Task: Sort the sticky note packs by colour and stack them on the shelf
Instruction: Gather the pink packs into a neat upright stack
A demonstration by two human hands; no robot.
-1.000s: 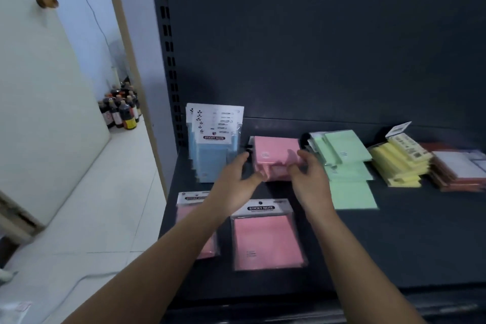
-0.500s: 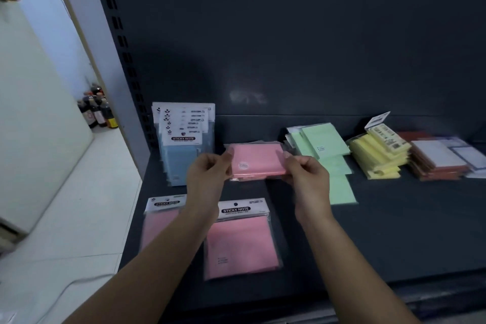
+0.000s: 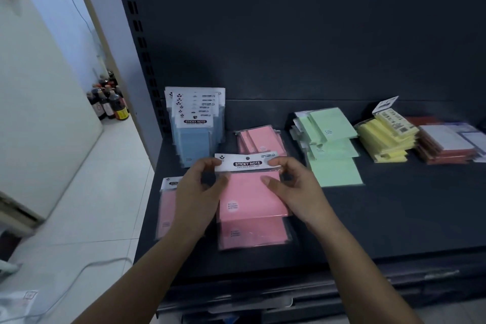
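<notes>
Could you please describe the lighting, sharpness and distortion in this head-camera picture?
Head view: dim, bluish light; the header on the pink plastic-wrapped sticky note pack in the left hand and right hand reads sharply; the slotted dark shelf upright leans from wide-angle distortion; far-right reddish packs look soft.

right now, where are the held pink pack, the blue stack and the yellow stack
held pink pack (image 3: 251, 192): head view, middle of its pink face
blue stack (image 3: 194, 141): head view, front pack's blue face
yellow stack (image 3: 377, 137): head view, bare yellow top

I read "STICKY NOTE" on the header card (image 3: 247, 163) of the pink pack (image 3: 252, 197) I hold and on the front blue pack (image 3: 195, 139); finer print illegible.
</notes>
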